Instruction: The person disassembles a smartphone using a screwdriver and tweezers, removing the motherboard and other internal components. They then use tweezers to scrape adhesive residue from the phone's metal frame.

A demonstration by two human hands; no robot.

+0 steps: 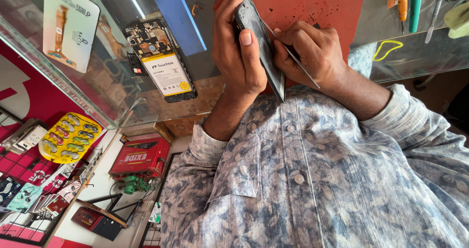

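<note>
Head view: phone panel pried in both grips.
My left hand (237, 52) is clamped on the dark phone panel (261, 45), held on edge above the red mat (312, 6); my right hand (312, 52) pinches a thin metal pry tool (293, 55) against it. A slip could crack the panel, I'd judge.

Glass counter (205, 57): opened phone (161, 60), red mat (312, 3), tools (408, 3)

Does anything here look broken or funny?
Yes. On the glass counter lies an opened phone, its back cover off, battery and circuit board bare. The left hand holds a dark phone panel on edge while the right hand pushes a thin metal tool against it.
</note>
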